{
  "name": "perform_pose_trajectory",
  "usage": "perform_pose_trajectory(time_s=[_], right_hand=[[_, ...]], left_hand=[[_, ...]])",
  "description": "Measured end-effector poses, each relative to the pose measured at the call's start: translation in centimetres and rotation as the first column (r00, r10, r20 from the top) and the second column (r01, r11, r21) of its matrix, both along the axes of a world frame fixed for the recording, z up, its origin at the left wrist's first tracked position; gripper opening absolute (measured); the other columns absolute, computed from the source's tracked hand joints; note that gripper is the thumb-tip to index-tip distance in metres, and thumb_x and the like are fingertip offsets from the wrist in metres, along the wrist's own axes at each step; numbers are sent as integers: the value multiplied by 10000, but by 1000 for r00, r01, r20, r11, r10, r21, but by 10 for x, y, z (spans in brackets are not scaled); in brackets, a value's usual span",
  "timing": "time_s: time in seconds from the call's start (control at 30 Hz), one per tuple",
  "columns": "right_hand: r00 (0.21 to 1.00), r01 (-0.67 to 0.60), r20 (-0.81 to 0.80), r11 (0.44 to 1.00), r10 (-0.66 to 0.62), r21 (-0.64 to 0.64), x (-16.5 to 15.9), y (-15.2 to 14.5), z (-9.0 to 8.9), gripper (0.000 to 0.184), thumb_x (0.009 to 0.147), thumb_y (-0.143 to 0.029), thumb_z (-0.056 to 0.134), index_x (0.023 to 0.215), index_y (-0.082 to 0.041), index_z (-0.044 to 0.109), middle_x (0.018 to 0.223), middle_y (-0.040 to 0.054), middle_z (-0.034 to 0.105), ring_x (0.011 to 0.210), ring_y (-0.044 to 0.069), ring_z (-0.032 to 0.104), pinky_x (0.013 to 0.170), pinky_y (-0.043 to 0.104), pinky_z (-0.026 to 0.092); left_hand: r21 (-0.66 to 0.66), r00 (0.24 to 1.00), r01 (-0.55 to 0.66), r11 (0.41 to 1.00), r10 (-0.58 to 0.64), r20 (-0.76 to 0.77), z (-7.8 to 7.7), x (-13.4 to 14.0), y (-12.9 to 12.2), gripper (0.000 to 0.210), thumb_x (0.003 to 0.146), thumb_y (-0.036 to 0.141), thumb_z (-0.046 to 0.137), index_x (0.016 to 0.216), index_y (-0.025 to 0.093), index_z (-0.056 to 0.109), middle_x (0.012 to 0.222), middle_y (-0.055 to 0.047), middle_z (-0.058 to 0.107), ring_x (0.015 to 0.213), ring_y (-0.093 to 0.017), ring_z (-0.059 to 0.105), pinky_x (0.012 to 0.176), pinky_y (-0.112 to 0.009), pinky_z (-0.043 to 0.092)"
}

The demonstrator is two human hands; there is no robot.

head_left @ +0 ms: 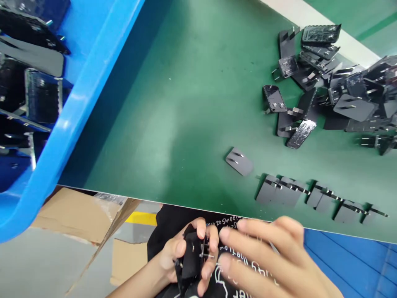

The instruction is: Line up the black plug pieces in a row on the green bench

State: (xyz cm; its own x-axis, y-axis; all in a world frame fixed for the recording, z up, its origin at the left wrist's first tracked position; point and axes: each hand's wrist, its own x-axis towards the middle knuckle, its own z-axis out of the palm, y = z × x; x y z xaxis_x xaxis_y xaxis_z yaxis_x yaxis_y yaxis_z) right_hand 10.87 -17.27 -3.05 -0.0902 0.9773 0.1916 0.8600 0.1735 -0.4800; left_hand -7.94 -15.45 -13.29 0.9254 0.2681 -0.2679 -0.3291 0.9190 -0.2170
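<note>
Below the table's front edge, my left hand (173, 252) is closed around black plug parts (191, 258) with metal prongs sticking out to the right. How many pieces it holds is unclear. Just to its right, my right hand (276, 256) is open, fingers stretched toward the left hand and slightly blurred. Nothing shows between those fingers. On the table above it, several flat plug covers (287, 190) with prongs stand in a row along the edge. One grey plug cover (240, 161) lies alone, prongs up.
A loose pile of black plug parts (350, 99) covers the right of the green table (186, 103). At left stands a blue bin (83, 87) holding larger black pieces (40, 95). Cardboard boxes (80, 211) are on the floor below, with a blue surface (350, 260) at lower right.
</note>
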Motion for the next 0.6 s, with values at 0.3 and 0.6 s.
perform_pose_trajectory(time_s=[0.3,0.6], right_hand=[[864,239,474,967,-169,-91,-2,9,-25,319,969,-310,524,1226,-142,612,1345,96,554,1280,269,406,929,437,253],[905,386,129,910,-406,151,-27,-20,-36,260,930,-345,549,1101,-207,689,1086,54,690,1005,242,582,824,381,310]], left_hand=[[-32,999,-18,999,19,45,7,10,8,208,875,303,609,1054,205,568,1049,-37,579,850,-109,624,608,-136,548],[14,962,-166,986,165,-215,56,9,55,134,811,216,654,918,213,573,915,-2,600,713,-73,592,523,-109,500]])
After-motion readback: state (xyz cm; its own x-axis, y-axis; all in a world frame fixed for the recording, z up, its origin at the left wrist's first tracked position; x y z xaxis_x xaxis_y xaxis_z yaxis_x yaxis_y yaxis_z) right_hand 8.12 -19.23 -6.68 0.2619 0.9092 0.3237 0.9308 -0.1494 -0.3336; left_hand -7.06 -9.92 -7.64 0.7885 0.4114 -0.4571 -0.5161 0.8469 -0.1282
